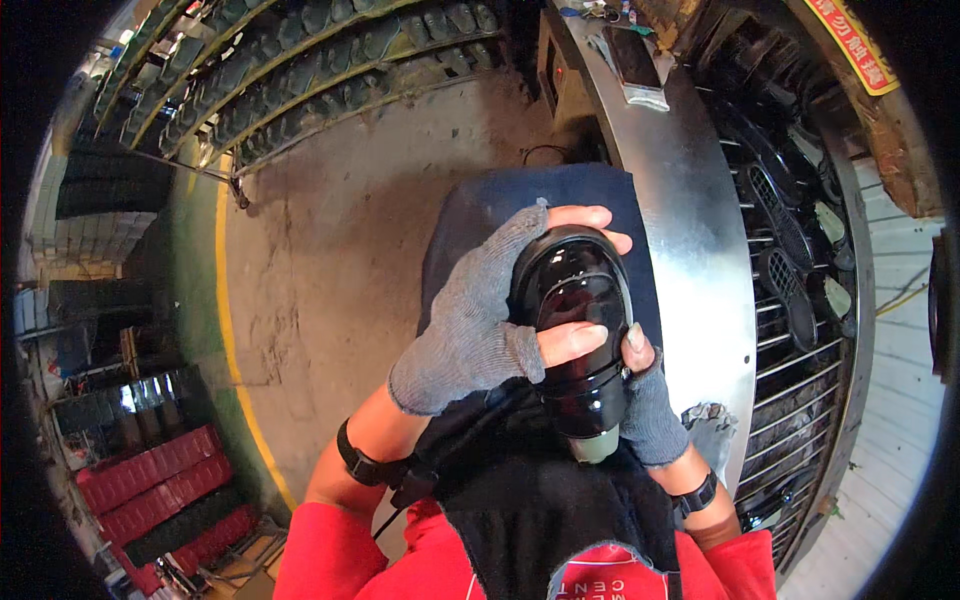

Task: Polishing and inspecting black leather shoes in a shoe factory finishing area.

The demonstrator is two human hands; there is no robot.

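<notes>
A glossy black shoe [580, 300] is held over my lap, toe pointing away from me. Its pale grey-green last [595, 447] shows at the near end. My left hand [470, 310], in a grey fingerless glove, wraps over the shoe from the left. Its thumb lies across the upper, and its fingertips curl round the toe. My right hand [650, 405], gloved the same way, grips the right side; its thumb presses the edge and its other fingers are hidden beneath. A dark blue cloth [500, 190] covers my lap behind the shoe.
To the right runs a metal bench top [690, 240], bearing a phone [632, 55] at its far end. Beyond it, black soles [785, 300] lie on a barred rack [800, 390]. Shelves of shoes [340, 70] stand far left; red stacked pieces [160, 485] are near left.
</notes>
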